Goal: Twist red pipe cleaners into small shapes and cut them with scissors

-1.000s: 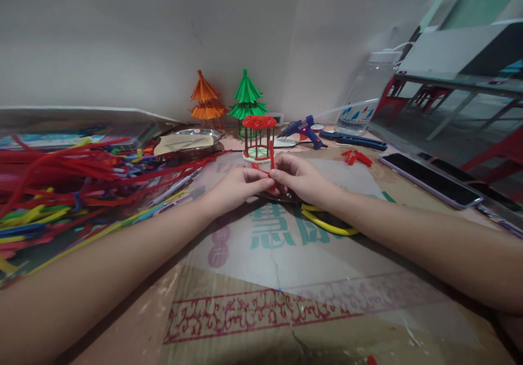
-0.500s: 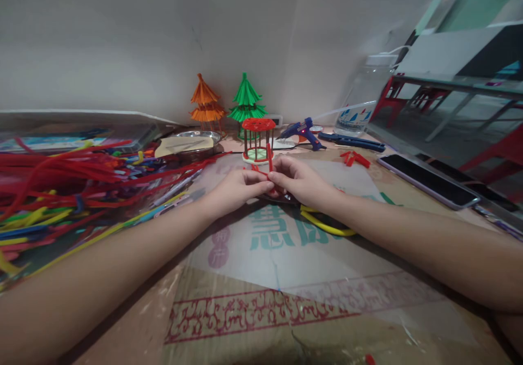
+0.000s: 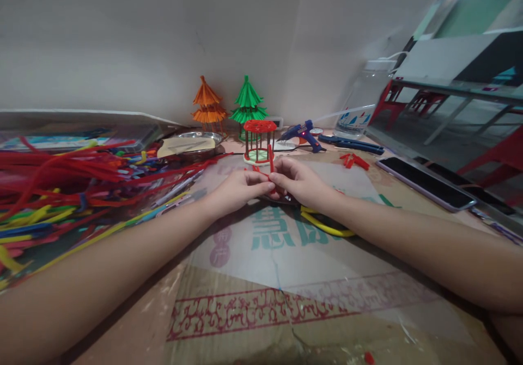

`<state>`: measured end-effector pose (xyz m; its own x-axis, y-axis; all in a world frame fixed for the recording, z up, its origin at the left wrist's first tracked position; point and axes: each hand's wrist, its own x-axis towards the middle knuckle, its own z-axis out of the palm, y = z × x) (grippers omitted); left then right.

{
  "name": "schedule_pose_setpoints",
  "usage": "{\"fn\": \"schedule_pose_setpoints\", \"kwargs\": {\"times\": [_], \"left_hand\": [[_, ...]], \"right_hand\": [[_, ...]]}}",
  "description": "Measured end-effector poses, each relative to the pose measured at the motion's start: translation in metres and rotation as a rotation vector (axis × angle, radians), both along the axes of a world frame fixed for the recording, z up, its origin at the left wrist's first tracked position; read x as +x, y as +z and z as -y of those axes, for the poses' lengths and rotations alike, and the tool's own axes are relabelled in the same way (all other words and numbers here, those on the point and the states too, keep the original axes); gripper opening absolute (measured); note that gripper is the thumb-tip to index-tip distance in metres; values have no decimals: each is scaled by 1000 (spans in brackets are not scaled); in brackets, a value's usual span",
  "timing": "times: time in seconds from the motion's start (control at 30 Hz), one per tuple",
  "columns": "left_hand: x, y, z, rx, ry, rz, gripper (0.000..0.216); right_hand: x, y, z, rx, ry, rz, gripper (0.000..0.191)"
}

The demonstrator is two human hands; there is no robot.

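My left hand (image 3: 241, 187) and my right hand (image 3: 295, 178) meet above the sheet at mid-table, both closed in a pinch. Between their fingertips are red pipe cleaner pieces (image 3: 271, 159); one sticks upward and others point left. Fingers hide part of them. Just behind stands a small round pavilion (image 3: 260, 127) with a red top ring, brown posts and a pale green base. Under my right wrist, the yellow handles (image 3: 327, 227) of a tool, probably scissors, partly show. Farther back are an orange two-tier pavilion (image 3: 207, 101) and a green one (image 3: 247, 101).
Loose coloured pipe cleaners (image 3: 61, 185) are heaped on the left, near a metal dish (image 3: 196, 143). At the back right are a blue glue gun (image 3: 302, 133), a dark blue long-handled tool (image 3: 353, 144), and a clear bottle (image 3: 359, 98). Short red pieces (image 3: 354, 161) and a phone (image 3: 425, 182) lie right.
The camera view has shifted very slightly. Both hands keep the same pinch on the red pipe cleaner pieces, with almost no movement.
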<state>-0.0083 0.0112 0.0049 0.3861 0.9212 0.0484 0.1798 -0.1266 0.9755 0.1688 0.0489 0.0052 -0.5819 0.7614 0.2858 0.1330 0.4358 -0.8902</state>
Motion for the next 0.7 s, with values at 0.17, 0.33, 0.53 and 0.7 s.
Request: {"fn": "schedule_pose_setpoints", "kwargs": {"times": [0.17, 0.33, 0.53, 0.7], "left_hand": [[0, 1, 1, -1, 14, -35, 23], [1, 1, 0, -34, 37, 30, 22], [0, -1, 0, -67, 56, 30, 27], [0, -2, 1, -23, 55, 18, 26]], "right_hand": [[0, 3, 2, -46, 8, -1, 19], [4, 10, 2, -150, 40, -61, 29], [18, 29, -3, -22, 83, 135, 25], [39, 57, 9, 361, 115, 545, 19]]}}
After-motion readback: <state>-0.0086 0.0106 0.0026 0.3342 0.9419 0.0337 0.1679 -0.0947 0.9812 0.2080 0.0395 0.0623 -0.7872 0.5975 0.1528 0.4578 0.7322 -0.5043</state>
